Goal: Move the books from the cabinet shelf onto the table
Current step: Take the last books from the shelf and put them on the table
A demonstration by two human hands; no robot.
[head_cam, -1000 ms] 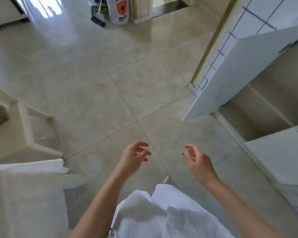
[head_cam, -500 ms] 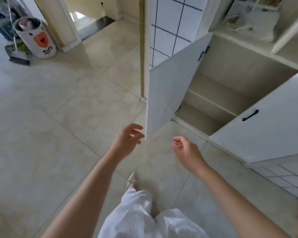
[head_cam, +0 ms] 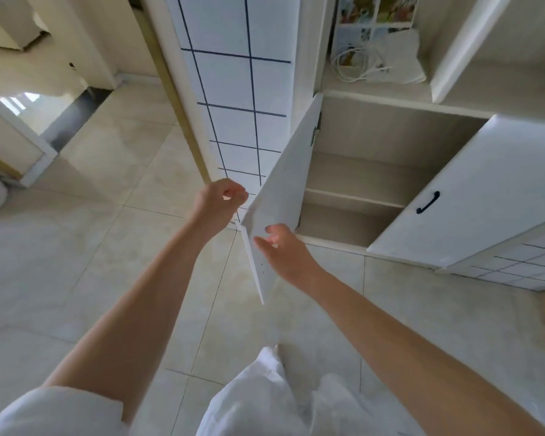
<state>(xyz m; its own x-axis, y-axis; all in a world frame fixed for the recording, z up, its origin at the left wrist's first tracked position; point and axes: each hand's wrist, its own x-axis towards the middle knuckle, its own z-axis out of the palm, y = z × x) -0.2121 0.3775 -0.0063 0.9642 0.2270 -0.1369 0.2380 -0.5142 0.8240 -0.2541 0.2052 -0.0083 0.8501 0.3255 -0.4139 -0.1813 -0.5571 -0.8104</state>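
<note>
The white cabinet [head_cam: 390, 133] stands ahead on the right, and its left door [head_cam: 283, 190] swings out toward me. Behind that door the two lower shelves [head_cam: 353, 196] show bare boards. On the open shelf above, colourful illustrated books [head_cam: 375, 14] stand at the back, partly hidden by a white cable [head_cam: 353, 64] and a white cloth [head_cam: 400, 55]. My left hand [head_cam: 221, 199] is loosely curled beside the door's outer edge and holds nothing. My right hand [head_cam: 283, 247] hovers with fingers apart in front of the door's inner face.
The cabinet's right door [head_cam: 479, 190], with a black handle [head_cam: 428, 202], also stands open toward me. A white panel with dark grid lines [head_cam: 233, 89] rises left of the cabinet. The floor is pale tile [head_cam: 92, 262]. A doorway [head_cam: 60, 114] opens at the far left.
The view has swung up from the floor toward the cabinet. Both hands have risen and reached forward to the open left door. The upper shelf with the books has come into view.
</note>
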